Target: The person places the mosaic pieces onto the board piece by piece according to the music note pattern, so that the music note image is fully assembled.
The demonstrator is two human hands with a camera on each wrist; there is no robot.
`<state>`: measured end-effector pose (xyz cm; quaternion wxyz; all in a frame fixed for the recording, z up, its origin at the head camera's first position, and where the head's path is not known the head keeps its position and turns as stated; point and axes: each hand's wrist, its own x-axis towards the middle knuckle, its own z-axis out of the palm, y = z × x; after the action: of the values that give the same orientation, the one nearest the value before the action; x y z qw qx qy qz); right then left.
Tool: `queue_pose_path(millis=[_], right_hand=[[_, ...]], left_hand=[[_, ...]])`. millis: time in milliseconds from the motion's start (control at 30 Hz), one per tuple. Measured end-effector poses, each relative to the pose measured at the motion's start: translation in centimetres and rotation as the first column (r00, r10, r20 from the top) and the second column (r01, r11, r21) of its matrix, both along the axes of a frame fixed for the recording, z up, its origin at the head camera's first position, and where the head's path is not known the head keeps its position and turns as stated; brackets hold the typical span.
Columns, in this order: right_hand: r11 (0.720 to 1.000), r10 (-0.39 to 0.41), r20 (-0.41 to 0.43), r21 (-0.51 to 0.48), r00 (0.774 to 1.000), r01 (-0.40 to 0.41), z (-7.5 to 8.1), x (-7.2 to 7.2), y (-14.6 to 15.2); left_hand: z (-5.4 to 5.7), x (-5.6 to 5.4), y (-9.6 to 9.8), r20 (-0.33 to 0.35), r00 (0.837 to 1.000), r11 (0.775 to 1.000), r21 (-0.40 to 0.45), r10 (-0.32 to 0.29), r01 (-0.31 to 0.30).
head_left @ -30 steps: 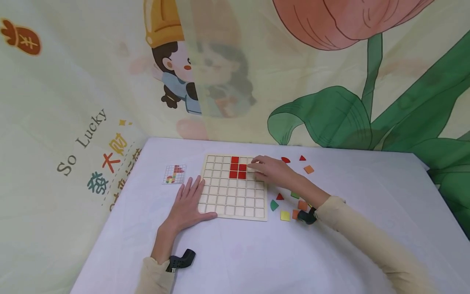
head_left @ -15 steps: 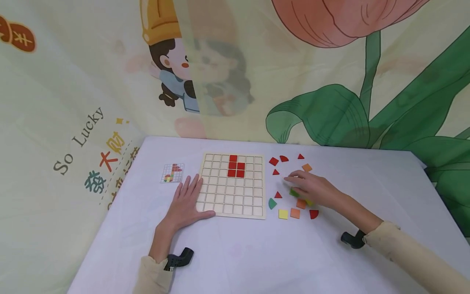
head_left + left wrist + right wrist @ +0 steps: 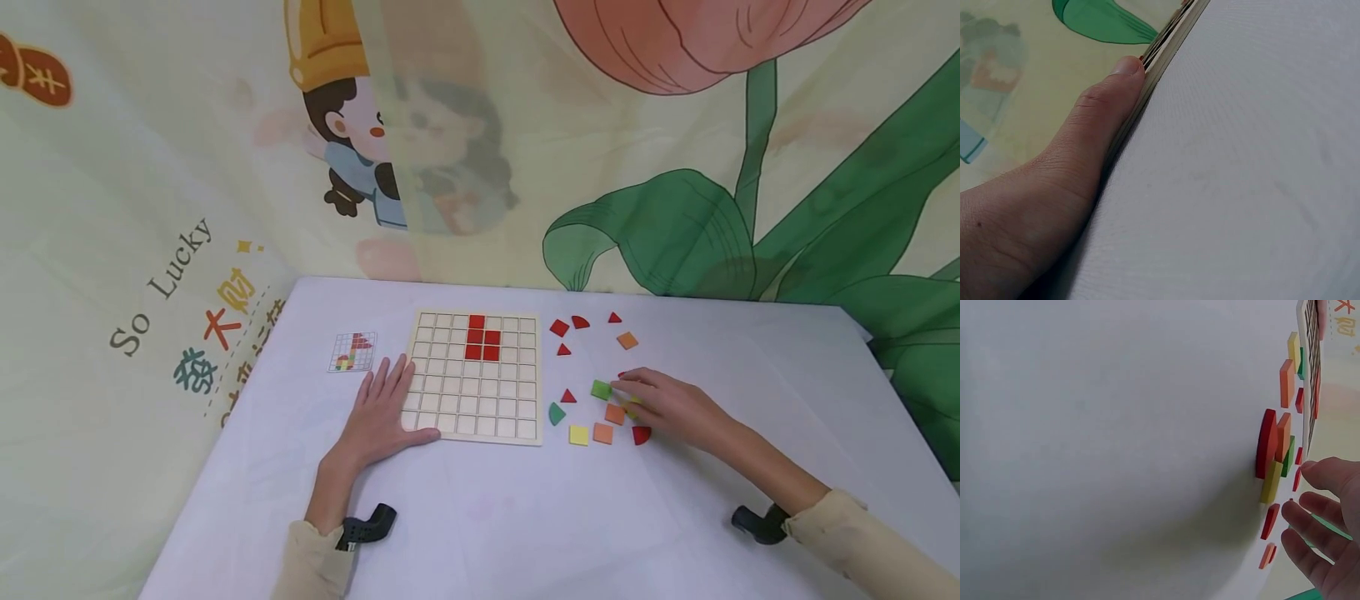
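My left hand rests flat at the left edge of a wooden grid board, fingers spread and thumb along the near edge. Several red square tiles form a block in the board's upper middle cells. To the right of the board, my right hand hovers over loose tiles with its fingers loosely bent and nothing between them. Its fingertips are beside a green square tile and partly cover a yellow tile. A red quarter-round tile lies just below this hand.
A small pattern card lies left of the board. Orange squares, a yellow square, a green quarter-round tile, red triangles and a red square are scattered to the board's right. A printed curtain hangs behind.
My right hand has left the board's upper right part and moved right and nearer, over the loose tiles, uncovering red tiles beside the board. The left hand stays in place.
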<state>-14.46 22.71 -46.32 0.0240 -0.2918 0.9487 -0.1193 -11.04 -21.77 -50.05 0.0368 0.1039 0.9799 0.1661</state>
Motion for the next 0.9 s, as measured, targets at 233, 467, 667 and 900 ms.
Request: queue_pose_path(millis=[233,467,667,900], right_hand=[[1.0,-0.019,0.02,0.01,1.0,0.019,-0.3,0.1,0.3],[0.999,-0.033,0.005,-0.016,0.999,0.033,0.2,-2.5,-2.6],[0.997,-0.054,0.026,-0.049,0.998,0.055,1.1,-6.5,-6.9],[0.998,0.016,0.014,0.066,1.0,-0.017,1.3,-10.4,-9.2]], left_hand=[[0.1,0.0,0.0,-0.02,1.0,1.0,0.018,0.0,0.0],[0.1,0.0,0.1,-0.006,1.0,1.0,0.009,0.0,0.0],[0.0,-0.1,0.1,-0.01,1.0,1.0,0.017,-0.005,0.005],[-0.1,0.1,0.1,-0.023,1.0,1.0,0.02,0.002,-0.001]])
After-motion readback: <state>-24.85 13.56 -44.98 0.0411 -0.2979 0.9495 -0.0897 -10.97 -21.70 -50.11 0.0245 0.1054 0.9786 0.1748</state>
